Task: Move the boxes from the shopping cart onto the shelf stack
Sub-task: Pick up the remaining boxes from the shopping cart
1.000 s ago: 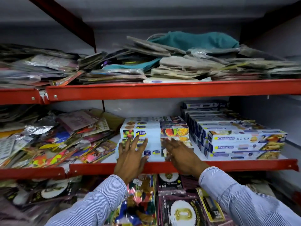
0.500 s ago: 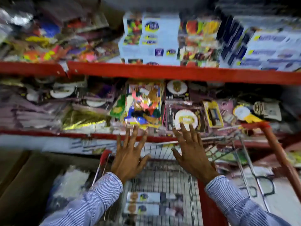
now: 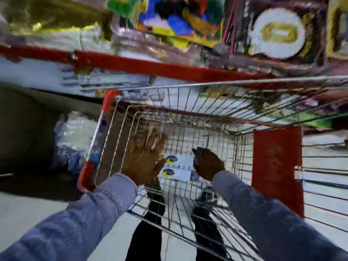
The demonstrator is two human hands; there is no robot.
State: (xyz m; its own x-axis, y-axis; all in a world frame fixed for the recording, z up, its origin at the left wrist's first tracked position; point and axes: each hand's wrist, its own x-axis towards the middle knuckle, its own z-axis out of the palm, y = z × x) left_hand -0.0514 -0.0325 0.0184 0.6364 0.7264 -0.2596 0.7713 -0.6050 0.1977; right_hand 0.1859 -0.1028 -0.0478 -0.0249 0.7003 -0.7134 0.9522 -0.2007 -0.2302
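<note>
Two long white boxes with blue and yellow logos lie side by side on the wire floor of the shopping cart (image 3: 207, 84): the far box (image 3: 183, 159) and the near box (image 3: 181, 173). Both my hands are down inside the cart. My left hand (image 3: 144, 159) is spread with fingers apart over the boxes' left ends, its thumb beside the logos. My right hand (image 3: 208, 163) covers their right ends with fingers bent downward; blur hides whether it grips. The shelf stack is out of view.
A red shelf edge (image 3: 150, 66) runs just beyond the cart, with colourful packets (image 3: 178, 19) above it. The cart's red flap (image 3: 276, 166) stands at the right. A plastic-wrapped bundle (image 3: 73, 140) lies on the floor to the left. My dark trouser legs (image 3: 148, 232) show through the wire.
My view has swung down from the shelf stack to the cart. Both hands left the stacked boxes and dropped into the cart, onto the two boxes there.
</note>
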